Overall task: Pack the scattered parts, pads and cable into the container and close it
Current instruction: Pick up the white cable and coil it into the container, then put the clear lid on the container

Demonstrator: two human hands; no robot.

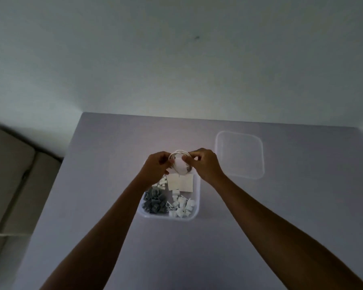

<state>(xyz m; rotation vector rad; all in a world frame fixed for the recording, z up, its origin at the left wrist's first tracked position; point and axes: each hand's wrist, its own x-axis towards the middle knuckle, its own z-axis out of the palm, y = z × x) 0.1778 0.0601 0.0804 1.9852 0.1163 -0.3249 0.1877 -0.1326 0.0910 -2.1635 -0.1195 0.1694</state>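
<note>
White cable [179, 162] coiled into a small ring, pinched between left hand [157, 167] and right hand [205, 164] above the container [195, 214].

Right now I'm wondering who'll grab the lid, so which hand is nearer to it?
Right. The right hand grips the coiled cable just left of the clear lid; the left hand holds the coil's far side, farther away.

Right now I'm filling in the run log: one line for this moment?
left hand + right hand: hold coiled cable | container: open, parts and pads inside | lid: on table, off
</note>
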